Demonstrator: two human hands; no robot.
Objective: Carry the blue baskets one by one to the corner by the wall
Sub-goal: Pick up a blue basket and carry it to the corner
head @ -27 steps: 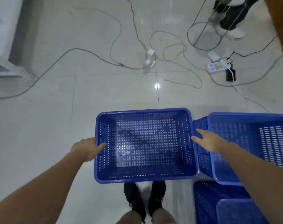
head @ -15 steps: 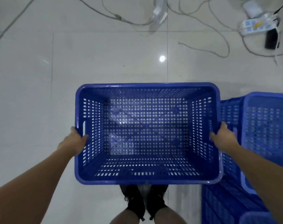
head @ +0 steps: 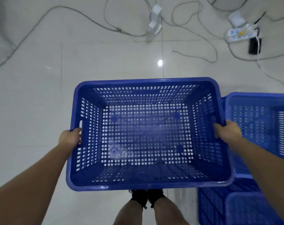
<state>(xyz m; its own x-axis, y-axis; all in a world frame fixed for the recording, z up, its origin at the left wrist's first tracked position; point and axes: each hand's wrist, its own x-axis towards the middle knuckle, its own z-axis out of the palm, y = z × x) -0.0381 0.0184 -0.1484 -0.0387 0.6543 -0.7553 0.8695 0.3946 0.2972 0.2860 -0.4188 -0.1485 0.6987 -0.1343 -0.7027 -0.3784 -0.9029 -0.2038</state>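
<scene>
From the head view, the left hand (head: 71, 138) grips the left side of a blue basket (head: 147, 186) and the right hand (head: 228, 132) grips its right side, holding it above the tiled floor (head: 40, 103). More blue baskets (head: 258, 120) sit just right. Cables (head: 194, 33) lie far.

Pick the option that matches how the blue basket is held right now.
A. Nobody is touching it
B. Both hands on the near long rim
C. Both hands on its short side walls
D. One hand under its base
C: the left hand and right hand grip opposite short sides of the blue basket, which is empty.
</scene>
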